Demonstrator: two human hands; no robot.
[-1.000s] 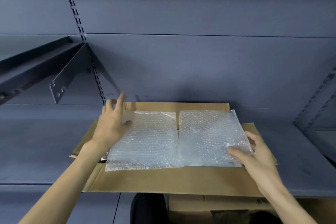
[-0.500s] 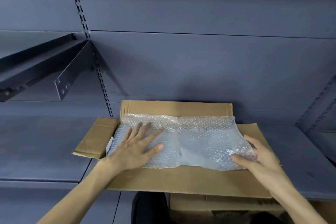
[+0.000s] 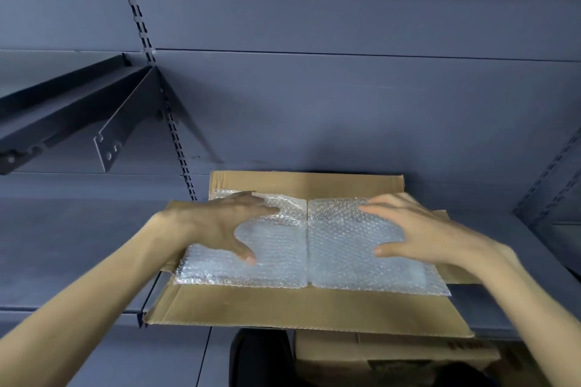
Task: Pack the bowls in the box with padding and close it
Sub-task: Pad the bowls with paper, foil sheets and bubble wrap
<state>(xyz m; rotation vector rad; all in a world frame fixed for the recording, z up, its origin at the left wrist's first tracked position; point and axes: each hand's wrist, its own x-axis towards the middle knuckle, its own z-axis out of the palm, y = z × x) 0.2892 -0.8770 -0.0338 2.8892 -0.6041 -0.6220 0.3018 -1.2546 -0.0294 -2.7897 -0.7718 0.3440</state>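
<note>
An open cardboard box (image 3: 301, 308) stands on the grey shelf, its four flaps spread outward. Two sheets of bubble wrap lie side by side across its opening: a left sheet (image 3: 276, 264) and a right sheet (image 3: 345, 264). My left hand (image 3: 220, 223) lies flat on the left sheet, fingers spread. My right hand (image 3: 418, 229) rests palm down on the right sheet, fingers apart. Neither hand grips anything. The bowls are hidden under the wrap, so I cannot see them.
The grey shelf (image 3: 78, 248) runs left and right of the box. A dark bracketed shelf (image 3: 72, 116) juts out at upper left, beside a slotted upright (image 3: 176, 141). Another cardboard box (image 3: 393, 355) sits below the shelf edge.
My left hand slid from the box's left flap onto the left sheet. My right hand moved from the right sheet's near corner up onto its middle. The wrap lies flatter.
</note>
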